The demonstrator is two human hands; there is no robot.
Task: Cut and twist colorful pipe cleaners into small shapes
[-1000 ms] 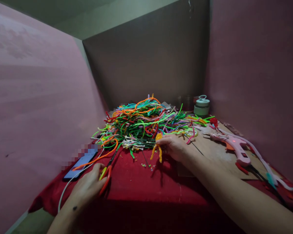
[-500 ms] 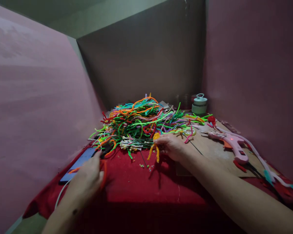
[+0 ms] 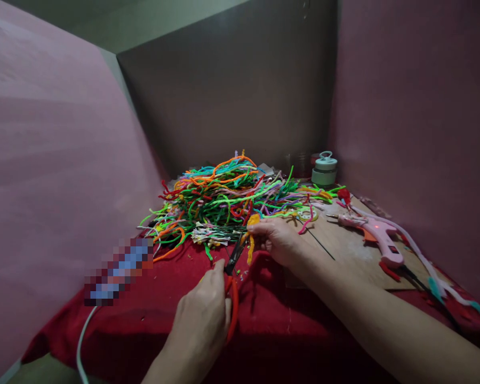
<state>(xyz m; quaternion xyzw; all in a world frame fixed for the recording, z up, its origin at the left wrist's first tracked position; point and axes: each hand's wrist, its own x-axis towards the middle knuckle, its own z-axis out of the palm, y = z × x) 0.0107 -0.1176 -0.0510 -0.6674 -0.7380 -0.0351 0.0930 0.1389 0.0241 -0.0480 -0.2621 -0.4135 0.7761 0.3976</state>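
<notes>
My left hand [image 3: 208,298] is closed round the red handles of a pair of scissors [image 3: 234,298]. Their dark blades reach up to the dangling end of a yellow-orange pipe cleaner [image 3: 253,220]. Between thumb and fingers, my right hand [image 3: 274,237] pinches that pipe cleaner, which looks bunched at the top with an end hanging down. Whether the blades touch the strand I cannot tell. Right behind both hands lies a bundle of thin stems with pale tips [image 3: 210,233]. A big heap of coloured pipe cleaners [image 3: 228,194] rises beyond it.
At the right, a pink glue gun [image 3: 378,232] with a lit red light rests on a brown board [image 3: 344,261]. A pale green lidded container [image 3: 324,169] stands at the back. A blurred-out device [image 3: 124,272] with a white cable lies left on the red cloth [image 3: 176,314].
My left hand has brought the scissors from the left side over to the yellow-orange pipe cleaner. My right hand stays in nearly the same place. The view has shifted slightly.
</notes>
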